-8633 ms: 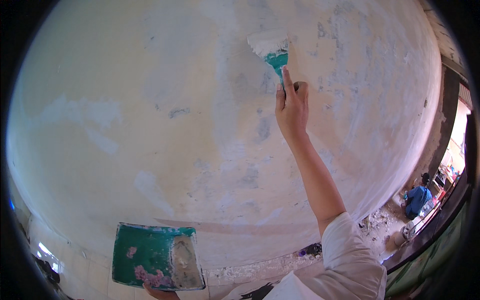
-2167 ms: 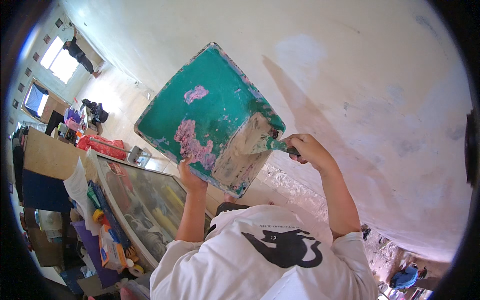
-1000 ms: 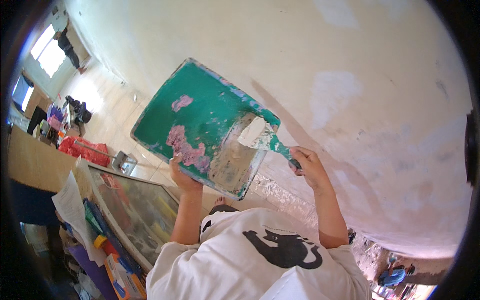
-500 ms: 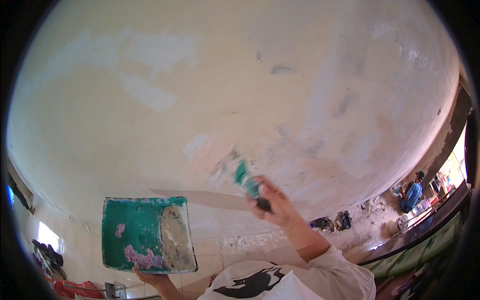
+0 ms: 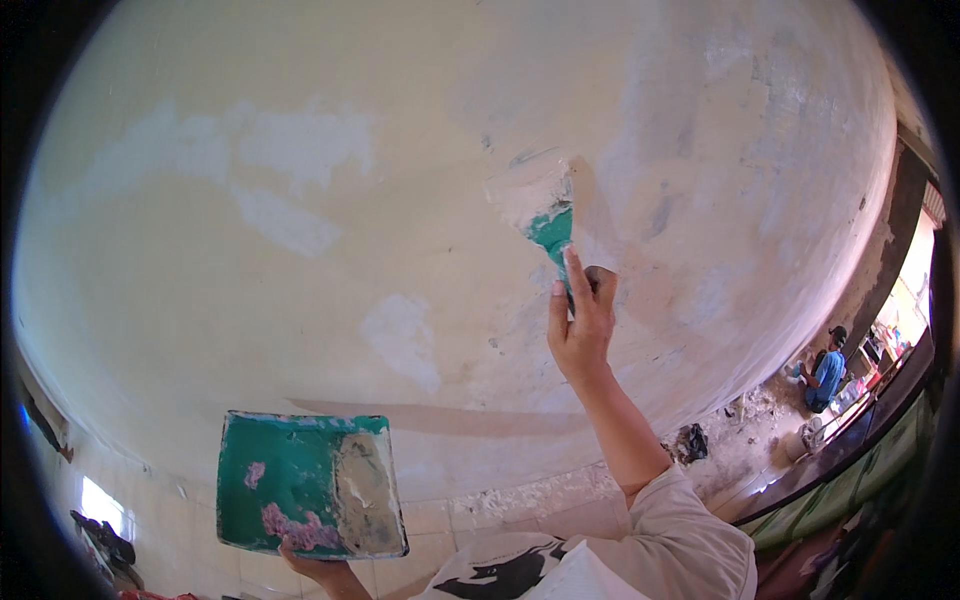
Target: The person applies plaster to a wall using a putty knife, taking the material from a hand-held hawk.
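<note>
My right hand (image 5: 582, 322) grips a green putty knife (image 5: 549, 230) whose blade, coated with pale putty, lies against the patchy cream wall (image 5: 250, 280), just right of the middle of my view. At the lower left my left hand (image 5: 310, 562) holds a shallow green tray (image 5: 290, 470) by its near edge. The tray has a tan puddle of putty along its right side and pink clumps on the green part. The tool's handle is mostly hidden by my fingers.
A person in blue (image 5: 825, 380) crouches at the far right by a white bucket (image 5: 800, 437) and clutter. White debris lies along the wall's foot on the tiled floor (image 5: 435, 545). A dark pile (image 5: 105, 540) sits at the lower left.
My right hand has moved from the tray to the wall and, since half a second ago, up and rightward with the knife. The view has swung from the room to face the wall.
</note>
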Demonstrator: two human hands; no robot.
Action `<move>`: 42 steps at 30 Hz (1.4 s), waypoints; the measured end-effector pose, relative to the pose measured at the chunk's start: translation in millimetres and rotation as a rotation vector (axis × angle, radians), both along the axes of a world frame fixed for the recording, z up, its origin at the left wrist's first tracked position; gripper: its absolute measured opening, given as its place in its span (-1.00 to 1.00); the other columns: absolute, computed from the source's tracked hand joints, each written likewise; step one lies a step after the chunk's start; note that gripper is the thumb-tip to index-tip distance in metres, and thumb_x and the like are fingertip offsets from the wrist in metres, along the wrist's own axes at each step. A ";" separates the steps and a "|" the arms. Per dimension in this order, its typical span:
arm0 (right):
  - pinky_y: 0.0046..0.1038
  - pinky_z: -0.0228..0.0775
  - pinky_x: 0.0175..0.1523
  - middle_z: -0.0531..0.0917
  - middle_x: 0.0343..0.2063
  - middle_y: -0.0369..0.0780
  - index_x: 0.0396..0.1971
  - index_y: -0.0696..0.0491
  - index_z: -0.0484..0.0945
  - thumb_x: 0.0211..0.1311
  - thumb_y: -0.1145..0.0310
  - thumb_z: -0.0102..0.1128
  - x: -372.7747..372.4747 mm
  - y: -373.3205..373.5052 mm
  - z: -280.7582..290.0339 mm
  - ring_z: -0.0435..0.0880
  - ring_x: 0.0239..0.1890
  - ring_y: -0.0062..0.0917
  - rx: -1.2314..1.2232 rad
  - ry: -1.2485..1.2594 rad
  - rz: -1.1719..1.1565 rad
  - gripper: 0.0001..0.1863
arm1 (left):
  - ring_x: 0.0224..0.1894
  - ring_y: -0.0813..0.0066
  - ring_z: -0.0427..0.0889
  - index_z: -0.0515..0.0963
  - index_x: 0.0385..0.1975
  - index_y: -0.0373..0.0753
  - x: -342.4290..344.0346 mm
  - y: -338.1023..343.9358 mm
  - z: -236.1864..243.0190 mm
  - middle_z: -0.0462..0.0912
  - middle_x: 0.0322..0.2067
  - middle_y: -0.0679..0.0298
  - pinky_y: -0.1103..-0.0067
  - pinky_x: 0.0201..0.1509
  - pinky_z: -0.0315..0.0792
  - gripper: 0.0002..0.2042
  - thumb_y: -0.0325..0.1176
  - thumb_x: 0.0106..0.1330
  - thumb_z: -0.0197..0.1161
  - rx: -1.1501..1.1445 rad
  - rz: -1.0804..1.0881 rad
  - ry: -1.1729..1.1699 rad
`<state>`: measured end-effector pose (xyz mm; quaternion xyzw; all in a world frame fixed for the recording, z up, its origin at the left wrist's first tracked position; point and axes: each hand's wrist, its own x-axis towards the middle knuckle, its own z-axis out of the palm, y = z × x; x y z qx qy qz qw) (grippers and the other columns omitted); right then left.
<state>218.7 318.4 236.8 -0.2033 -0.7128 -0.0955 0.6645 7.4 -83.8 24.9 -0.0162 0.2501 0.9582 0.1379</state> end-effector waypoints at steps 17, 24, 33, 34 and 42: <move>-0.32 0.50 -0.27 0.48 -0.29 -0.10 0.33 -0.09 0.40 0.29 0.46 0.23 -22.4 19.9 -38.2 0.59 -0.33 -0.27 -0.034 0.024 0.049 -0.41 | 0.23 0.26 0.35 0.31 0.37 0.05 -13.4 -9.6 -30.8 0.38 0.24 0.30 0.20 0.27 0.30 -0.30 0.10 0.17 0.10 -0.217 0.069 0.035; -0.31 0.50 -0.32 0.49 -0.32 -0.12 0.36 -0.09 0.35 0.30 0.44 0.22 -37.2 8.4 0.3 0.58 -0.36 -0.29 -0.175 -0.020 0.024 -0.39 | 0.20 0.22 0.36 0.32 0.35 0.03 -17.7 -19.3 -54.2 0.38 0.22 0.27 0.16 0.23 0.31 -0.30 0.09 0.15 0.11 -0.345 0.177 0.123; -0.29 0.51 -0.32 0.50 -0.30 -0.12 0.37 -0.10 0.34 0.32 0.43 0.21 -17.6 13.5 -21.8 0.58 -0.36 -0.27 -0.060 0.063 0.034 -0.39 | 0.20 0.18 0.38 0.36 0.31 0.00 -14.4 -8.7 -45.4 0.39 0.24 0.22 0.14 0.22 0.31 -0.32 0.07 0.13 0.11 -0.353 0.159 0.099; -0.29 0.51 -0.32 0.50 -0.30 -0.12 0.37 -0.09 0.34 0.32 0.43 0.21 -22.0 12.9 -11.0 0.58 -0.36 -0.27 -0.067 0.063 0.043 -0.39 | 0.20 0.17 0.38 0.37 0.31 0.00 -10.4 -10.8 -40.3 0.40 0.24 0.22 0.13 0.21 0.31 -0.32 0.08 0.13 0.11 -0.389 0.171 0.101; -0.30 0.51 -0.32 0.49 -0.30 -0.13 0.37 -0.06 0.34 0.31 0.43 0.23 -15.8 16.0 -20.7 0.59 -0.34 -0.26 -0.179 -0.005 0.016 -0.39 | 0.19 0.19 0.41 0.37 0.30 -0.02 -8.5 -14.1 -42.8 0.42 0.21 0.25 0.16 0.19 0.34 -0.32 0.09 0.14 0.14 -0.392 0.247 0.102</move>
